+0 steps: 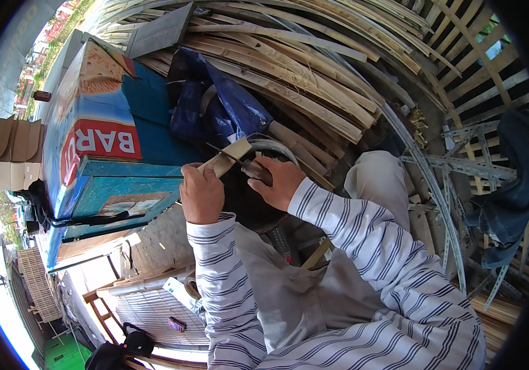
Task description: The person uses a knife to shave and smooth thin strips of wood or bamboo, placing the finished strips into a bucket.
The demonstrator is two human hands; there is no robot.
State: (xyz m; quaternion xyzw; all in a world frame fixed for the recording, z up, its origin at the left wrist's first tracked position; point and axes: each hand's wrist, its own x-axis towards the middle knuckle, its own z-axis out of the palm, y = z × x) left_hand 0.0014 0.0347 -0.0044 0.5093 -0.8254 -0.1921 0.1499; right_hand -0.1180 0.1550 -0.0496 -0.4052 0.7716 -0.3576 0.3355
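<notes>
My left hand (203,194) is closed around a short flat strip of pale bamboo (226,158), which slants up and to the right out of my grip. In my right hand (281,184) is the brown handle of a knife (256,172). Its thin dark blade lies across the bamboo strip, pointing up and to the left. Both hands are close together above a dark round container (249,203) between my knees. Striped sleeves cover both forearms.
Left stands a blue-green painted cabinet (125,191). Long bamboo strips (301,92) are piled ahead, with a blue tarp (215,114) beside them. Dark jeans (511,185) hang on a metal frame at right. A slatted bench (153,311) is at lower left.
</notes>
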